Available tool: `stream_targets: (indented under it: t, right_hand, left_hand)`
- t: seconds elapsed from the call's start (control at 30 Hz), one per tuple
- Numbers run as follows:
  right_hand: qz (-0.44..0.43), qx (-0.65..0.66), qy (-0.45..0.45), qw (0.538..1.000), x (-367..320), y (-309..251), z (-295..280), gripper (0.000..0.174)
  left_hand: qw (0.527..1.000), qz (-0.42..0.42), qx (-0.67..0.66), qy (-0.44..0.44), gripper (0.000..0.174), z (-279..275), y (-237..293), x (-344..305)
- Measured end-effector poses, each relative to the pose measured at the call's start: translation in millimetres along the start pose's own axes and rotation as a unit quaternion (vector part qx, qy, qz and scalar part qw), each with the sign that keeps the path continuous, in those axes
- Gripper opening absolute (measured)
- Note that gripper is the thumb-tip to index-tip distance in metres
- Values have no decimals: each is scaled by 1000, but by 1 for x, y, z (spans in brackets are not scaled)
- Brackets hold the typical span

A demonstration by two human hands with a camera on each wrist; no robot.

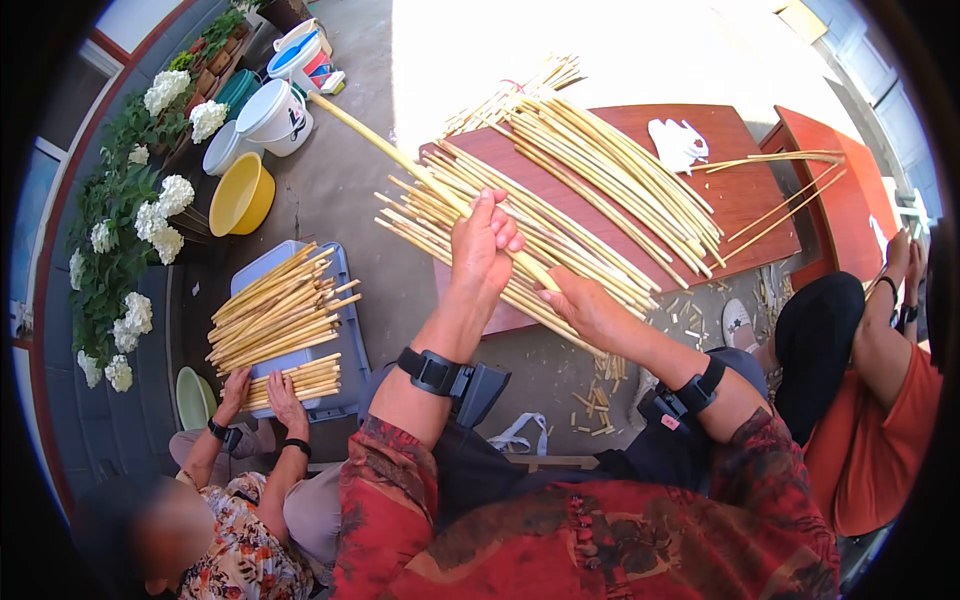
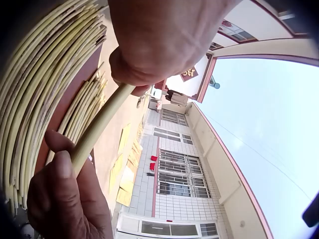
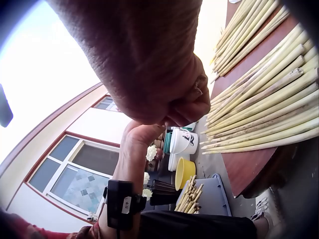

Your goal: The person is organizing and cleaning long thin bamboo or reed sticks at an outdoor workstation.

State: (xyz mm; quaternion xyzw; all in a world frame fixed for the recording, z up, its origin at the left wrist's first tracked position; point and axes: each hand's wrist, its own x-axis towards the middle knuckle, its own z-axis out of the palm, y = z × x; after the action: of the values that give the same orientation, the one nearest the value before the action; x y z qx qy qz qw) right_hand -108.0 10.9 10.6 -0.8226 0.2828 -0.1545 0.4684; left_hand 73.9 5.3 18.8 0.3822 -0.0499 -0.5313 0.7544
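A long pale-yellow stalk [image 1: 375, 140] slants across the head view, held by both hands over the bundles. My left hand [image 1: 482, 245] grips it partway along, fingers curled round. Near its lower end, my right hand [image 1: 592, 308] pinches it between thumb and fingers. In the left wrist view the stalk [image 2: 102, 122] runs from the left hand [image 2: 154, 40] down to the right hand [image 2: 70, 196]. The right wrist view has the right hand [image 3: 187, 107] hiding most of the stalk. Below the hands, a loose row of stalks [image 1: 590, 265] lies on the reddish-brown table [image 1: 765, 205].
A second pile of stalks [image 1: 620, 170] and a white glove [image 1: 678, 145] lie on the table. Cut pieces [image 1: 597, 408] litter the floor. At left, another person's hands [image 1: 288, 405] touch stalks on a grey-blue tray [image 1: 345, 385]. A person in orange [image 1: 880, 430] sits at right.
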Motion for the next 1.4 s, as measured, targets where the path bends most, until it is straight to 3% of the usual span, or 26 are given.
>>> stream_targets:
  t: [0.17,0.23,0.3,0.5,0.67,0.73,0.93,0.97,1.03,1.23,1.3,1.37,1.4]
  right_hand:
    - [25,14,-65,997,-21,2,1,25]
    - [29,36,-77,996,-25,5,0,28]
    - [145,182,-125,965,-29,4,-5,33]
    - [178,217,-122,952,-33,0,-8,33]
    - [185,235,-121,946,-33,2,-10,33]
    - [185,249,-139,940,-34,6,-12,33]
    - [226,305,-77,922,-26,3,-10,32]
    - [229,305,-73,921,-24,5,-11,32]
    - [176,245,-67,951,-22,11,-12,31]
    - [166,231,-56,957,-19,15,-14,32]
    - [166,208,-68,961,-12,34,-21,31]
    - [86,20,-16,996,-8,64,-33,27]
    - [86,18,-14,996,-9,67,-40,27]
  left_hand:
    - [991,114,-30,66,25,-21,51,20]
    - [992,112,-30,53,26,-19,50,15]
    - [992,113,-30,37,26,-14,48,12]
    - [994,106,-22,-33,24,-4,44,15]
    - [994,104,0,-40,24,-11,39,20]
    - [994,108,13,-1,25,-10,33,18]
    - [999,-13,44,-21,24,10,-13,-4]
    - [997,-49,59,-19,24,13,-18,-8]
    - [998,-45,33,-17,23,8,-26,-6]
    - [996,-15,80,-29,20,7,-24,-4]
    - [994,-45,100,-5,23,2,-25,2]
    - [990,-74,118,20,29,0,-21,4]
    - [990,-59,123,29,35,0,-16,4]
